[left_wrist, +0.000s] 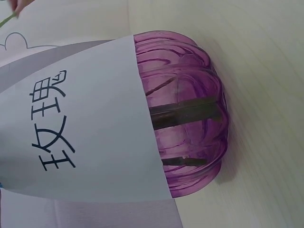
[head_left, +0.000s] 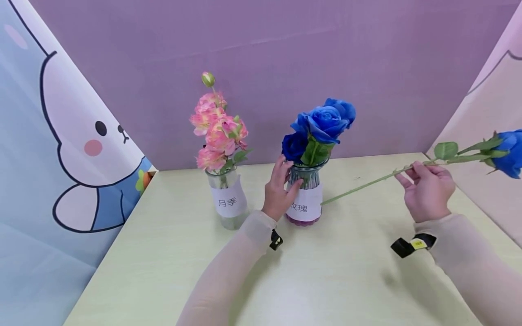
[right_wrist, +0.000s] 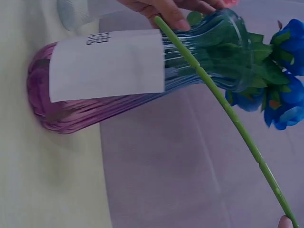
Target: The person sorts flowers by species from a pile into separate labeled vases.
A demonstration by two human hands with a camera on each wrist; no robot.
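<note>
A glass vase [head_left: 311, 175], blue-green above and purple at the base [left_wrist: 183, 88], stands upright with a white paper label round it. Several blue roses [head_left: 324, 122] are in it, their stem ends visible through the base in the left wrist view. My left hand [head_left: 278, 194] grips its left side near the neck, thumb in front. Off to the right, my right hand [head_left: 430, 192] pinches the green stem [right_wrist: 228, 109] of another blue rose [head_left: 509, 154], bloom pointing right. The stem's lower end slants down toward the vase; whether it touches, I cannot tell.
Left of the blue-rose vase stands a clear glass vase [head_left: 234, 222] with a white label, holding pink flowers [head_left: 220, 136]. Both vases are near the back of the pale wooden table [head_left: 326, 280]. Behind rises a purple backdrop [head_left: 265, 54]; a cartoon-printed cloth [head_left: 73, 149] hangs at left.
</note>
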